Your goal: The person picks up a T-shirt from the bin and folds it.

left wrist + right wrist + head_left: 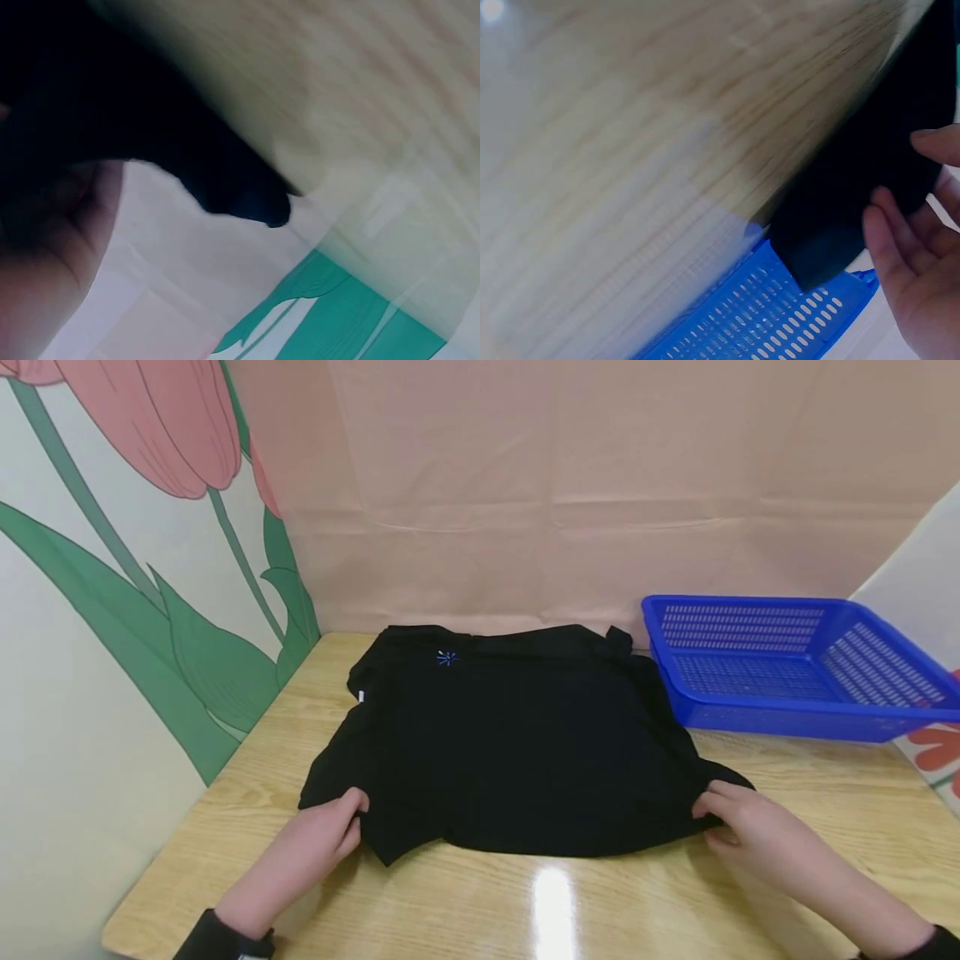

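Note:
A black garment point(517, 752), seemingly a shirt, lies spread over the wooden table with a small blue starburst print near its upper left. A little white tag shows at its left edge. My left hand point(330, 827) pinches the cloth at the near left side, where one corner hangs beside the fingers. At the near right corner my right hand point(742, 822) grips the fabric between thumb and fingers. In the right wrist view, the black cloth point(840, 180) droops from the fingers point(889, 240). Dark cloth point(150, 112) covers much of the left hand in the left wrist view.
A blue plastic basket point(780, 718) with perforated sides stands at the back right, close against the garment's edge. The wooden tabletop point(420, 910) ends at a pinkish sheet point(570, 485) behind and a tulip-patterned panel point(172, 652) on the left.

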### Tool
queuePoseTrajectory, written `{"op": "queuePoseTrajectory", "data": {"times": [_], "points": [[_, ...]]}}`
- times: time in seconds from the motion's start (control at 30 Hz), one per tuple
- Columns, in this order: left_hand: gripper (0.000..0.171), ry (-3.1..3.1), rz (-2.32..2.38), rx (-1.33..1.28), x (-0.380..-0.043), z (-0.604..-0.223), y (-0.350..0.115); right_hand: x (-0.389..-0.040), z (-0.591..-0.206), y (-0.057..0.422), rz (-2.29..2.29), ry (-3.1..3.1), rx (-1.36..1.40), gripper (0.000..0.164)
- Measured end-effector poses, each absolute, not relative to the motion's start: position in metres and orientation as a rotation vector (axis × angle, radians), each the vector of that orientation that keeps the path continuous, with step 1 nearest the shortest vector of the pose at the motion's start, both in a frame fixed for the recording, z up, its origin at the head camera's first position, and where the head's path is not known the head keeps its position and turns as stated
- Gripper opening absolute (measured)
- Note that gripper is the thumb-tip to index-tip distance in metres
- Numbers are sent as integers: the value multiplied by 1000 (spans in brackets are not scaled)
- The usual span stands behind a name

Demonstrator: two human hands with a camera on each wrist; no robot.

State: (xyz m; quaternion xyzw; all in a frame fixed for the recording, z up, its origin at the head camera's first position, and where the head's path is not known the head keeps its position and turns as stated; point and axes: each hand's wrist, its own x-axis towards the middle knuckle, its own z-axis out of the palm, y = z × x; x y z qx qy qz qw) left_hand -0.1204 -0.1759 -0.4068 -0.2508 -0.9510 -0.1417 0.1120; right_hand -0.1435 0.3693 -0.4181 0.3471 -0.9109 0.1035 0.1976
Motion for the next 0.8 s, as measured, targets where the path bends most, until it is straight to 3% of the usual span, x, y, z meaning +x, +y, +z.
{"op": "queuePoseTrajectory", "data": {"times": [0.07,0.2,0.3,0.43,0.7,0.73,0.8], "points": [[21,-2785,-464,-677,-119,-401,-173,-144,-415,368,276,-2495,997,38],[21,-2766,-503,-618,-116,-388,-167,-144,-407,364,307,-2403,943,10],[20,-2715,-443,-655,-114,-380,-166,-141,-401,360,368,-2367,844,25],[23,-2636,-330,-771,-110,-370,-171,-137,-390,354,450,-2336,713,21],[38,-2428,-294,-907,-103,-352,-180,-130,-377,348,553,-2308,569,32],[36,-2407,-293,-904,-102,-350,-180,-130,-377,348,555,-2307,566,33],[13,-2383,-300,-898,-99,-345,-181,-129,-376,349,562,-2304,562,33]]}}
